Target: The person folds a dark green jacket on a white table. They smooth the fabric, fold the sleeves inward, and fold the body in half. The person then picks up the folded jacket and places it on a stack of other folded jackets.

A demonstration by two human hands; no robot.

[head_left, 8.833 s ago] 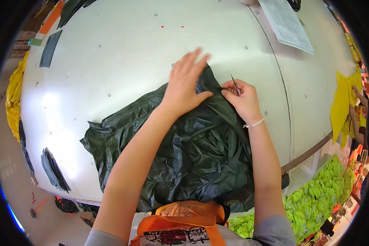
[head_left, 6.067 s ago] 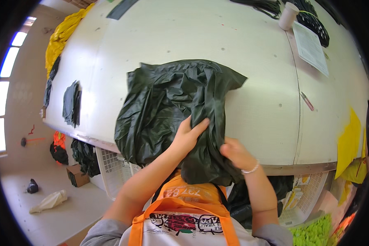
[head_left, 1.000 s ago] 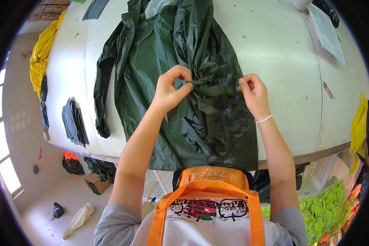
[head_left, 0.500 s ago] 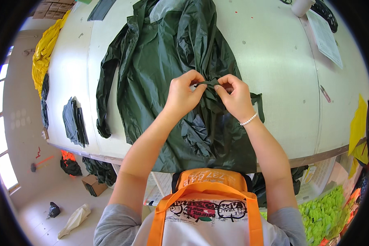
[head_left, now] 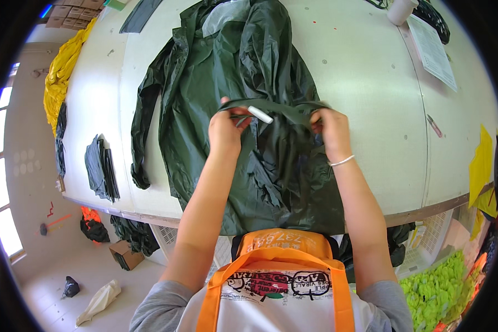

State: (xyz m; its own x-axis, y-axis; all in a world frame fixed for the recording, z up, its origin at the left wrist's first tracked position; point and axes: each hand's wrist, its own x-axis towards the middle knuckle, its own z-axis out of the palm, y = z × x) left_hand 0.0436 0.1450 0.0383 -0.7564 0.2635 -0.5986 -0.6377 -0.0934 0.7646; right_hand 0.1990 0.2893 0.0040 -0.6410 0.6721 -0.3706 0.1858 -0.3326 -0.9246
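Observation:
A dark green raincoat (head_left: pixel 205 122) lies spread on the worktable, its hood part toward the far edge and its hem over the near edge. Between my hands, a strip of its dark green fabric (head_left: pixel 276 106) is stretched just above the bunched front. My left hand (head_left: pixel 225 131) pinches the strip's left part. Beside those fingertips is a small white rod-shaped piece (head_left: pixel 260 114); whether they grip it too is unclear. Bent fingers of my right hand (head_left: pixel 333 133) close on the strip's other end, slightly blurred.
Folded dark pieces (head_left: pixel 100 169) lie left of the coat, near a yellow fabric heap (head_left: pixel 63 77). A small cutter (head_left: pixel 434 126), a paper sheet (head_left: pixel 432 52) and a white cylinder (head_left: pixel 401 11) rest on the right. Crates (head_left: pixel 434 235) stand under the table edge (head_left: pixel 426 213).
My hands have moved apart, the left one leftward and the right one slightly rightward. The fabric strip now spans between them, and the white piece has come into view.

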